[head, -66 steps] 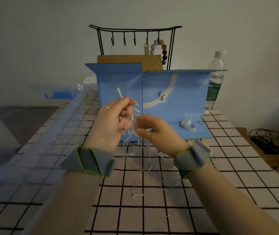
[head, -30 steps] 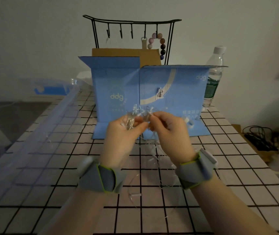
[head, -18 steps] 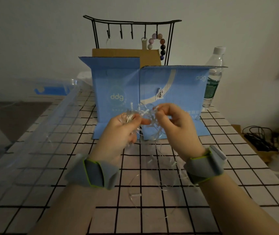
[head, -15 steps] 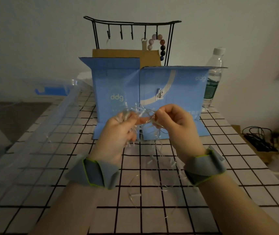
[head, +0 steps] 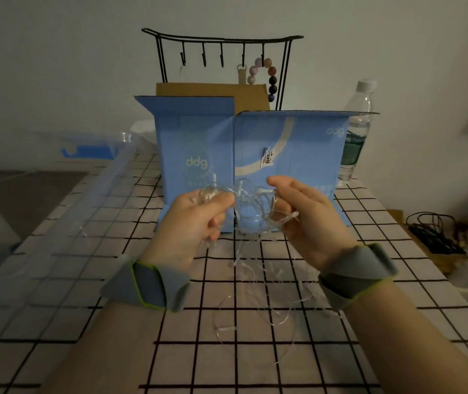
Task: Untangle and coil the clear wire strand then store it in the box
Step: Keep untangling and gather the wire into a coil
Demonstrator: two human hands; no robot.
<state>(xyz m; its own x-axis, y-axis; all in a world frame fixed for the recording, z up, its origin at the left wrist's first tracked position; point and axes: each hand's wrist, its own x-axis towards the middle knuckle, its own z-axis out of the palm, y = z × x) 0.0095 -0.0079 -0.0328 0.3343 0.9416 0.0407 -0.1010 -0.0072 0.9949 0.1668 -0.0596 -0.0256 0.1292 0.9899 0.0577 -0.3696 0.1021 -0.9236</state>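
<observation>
At the far left a clear plastic bin (head: 65, 194) lies along the counter (head: 113, 322), untouched. The left hand (head: 195, 223) is pinched shut on a small wound bundle of the clear wire strand (head: 244, 211), thumb pressed over the loops; it has dropped slightly and sits a little nearer than half a second ago. Between the hands the strand now spans a wider gap, since the right hand (head: 309, 220) has drawn away rightward and opened: its fingers are loosely spread, with a loop draped across them and a bulb end caught near the thumb. The rest of the strand trails down in loose tangles onto the counter between the wrists. In my judgement this is a fresh length being pulled free for the next wrap, so coiling is only partly done. The open blue box (head: 255, 155) stands just behind the hands, still waiting.
</observation>
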